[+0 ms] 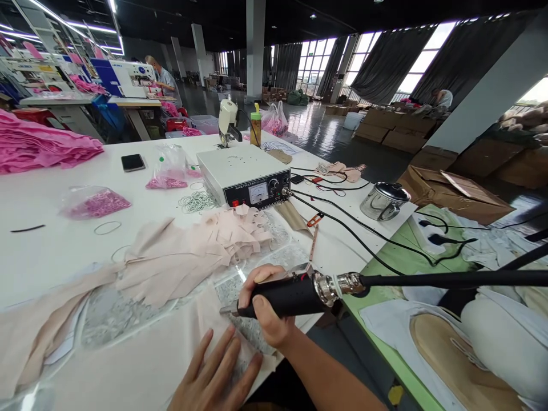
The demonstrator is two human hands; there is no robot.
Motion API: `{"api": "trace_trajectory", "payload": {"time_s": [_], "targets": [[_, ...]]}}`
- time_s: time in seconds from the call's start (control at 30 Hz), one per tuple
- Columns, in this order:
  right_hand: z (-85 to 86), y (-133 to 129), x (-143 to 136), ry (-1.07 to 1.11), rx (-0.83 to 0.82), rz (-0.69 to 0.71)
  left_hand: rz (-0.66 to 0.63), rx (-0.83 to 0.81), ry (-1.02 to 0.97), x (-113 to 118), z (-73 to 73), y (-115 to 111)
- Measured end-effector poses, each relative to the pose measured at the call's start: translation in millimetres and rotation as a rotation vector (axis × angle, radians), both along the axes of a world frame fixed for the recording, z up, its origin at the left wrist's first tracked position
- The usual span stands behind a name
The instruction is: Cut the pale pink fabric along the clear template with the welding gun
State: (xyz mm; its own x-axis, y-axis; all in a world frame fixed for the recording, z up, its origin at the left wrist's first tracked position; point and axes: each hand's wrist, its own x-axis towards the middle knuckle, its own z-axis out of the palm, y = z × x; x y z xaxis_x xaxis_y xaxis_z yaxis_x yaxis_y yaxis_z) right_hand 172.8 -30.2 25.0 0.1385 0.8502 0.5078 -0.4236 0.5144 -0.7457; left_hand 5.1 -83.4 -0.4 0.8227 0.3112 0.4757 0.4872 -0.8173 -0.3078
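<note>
My right hand (274, 328) is closed round a black handheld ultrasonic cutter (286, 295), its metal tip pointing left at a sheet of pale beige fabric (137, 354). Whether the tip touches the cloth, I cannot tell. My left hand (218, 365) lies with fingers spread on the fabric, just below the tip. Under the cloth, a clear sheet over grey speckled patches (115, 314) shows in places. A heap of cut beige fabric pieces (192, 245) lies beyond both hands. From the cutter's rear fitting a thick black cable (428, 278) runs off to the right.
Behind the heap stands a white control box (248, 171) with a meter. Bags of pink bits (98, 202), a phone (133, 162) and rubber bands (197, 201) lie leftward. A steel mug (383, 201) stands near the right edge. A green table (381, 302) adjoins.
</note>
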Motion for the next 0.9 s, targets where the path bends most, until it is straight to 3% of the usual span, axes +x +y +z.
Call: {"api": "trace_trajectory", "payload": {"time_s": [0.27,0.57,0.9], "targets": [[-4.3,-1.5,2.7,0.02,0.007,-0.014,0.021,-0.025,0.034,-4.9,-9.0,-1.2],[3.2,-29.6,30.2,0.036,-0.019,-0.012,0.089,-0.113,0.013,-6.5,-19.6,-8.9],[-0.3,-35.9,28.4,-0.005,-0.027,0.014,0.1,-0.142,0.011,-6.3,-15.1,-9.7]]}}
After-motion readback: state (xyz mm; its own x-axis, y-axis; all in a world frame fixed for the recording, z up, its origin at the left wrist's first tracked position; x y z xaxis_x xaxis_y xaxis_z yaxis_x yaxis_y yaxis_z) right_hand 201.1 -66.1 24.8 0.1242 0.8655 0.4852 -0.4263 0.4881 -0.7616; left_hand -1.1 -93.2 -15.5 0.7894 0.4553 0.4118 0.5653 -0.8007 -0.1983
